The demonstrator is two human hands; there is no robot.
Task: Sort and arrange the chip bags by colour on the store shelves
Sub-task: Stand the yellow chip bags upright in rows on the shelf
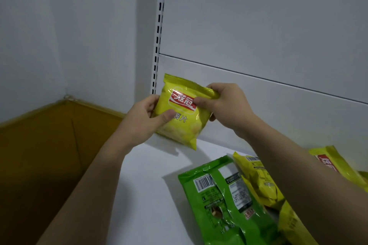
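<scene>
Both hands hold one yellow chip bag upright at the back left corner of the white shelf. The left hand grips its left side, with the thumb across the front. The right hand pinches the top right corner. The bag's bottom edge looks to be right at the shelf, close to the grey back wall. I think it is being stood there, face out, to start a yellow row. Two hands help because the bag is soft and puffy and could tip over.

The bag is shiny and crinkly, with a red label and flat sealed ends. It is shaped like a small pillow.

Nearer on the shelf, a green chip bag lies flat with its back up, showing a barcode. Just beside it lie more yellow bags, partly under the right arm. These look not sorted yet. The shelf is smooth and hard. A white post with dark slots runs up the wall.
</scene>
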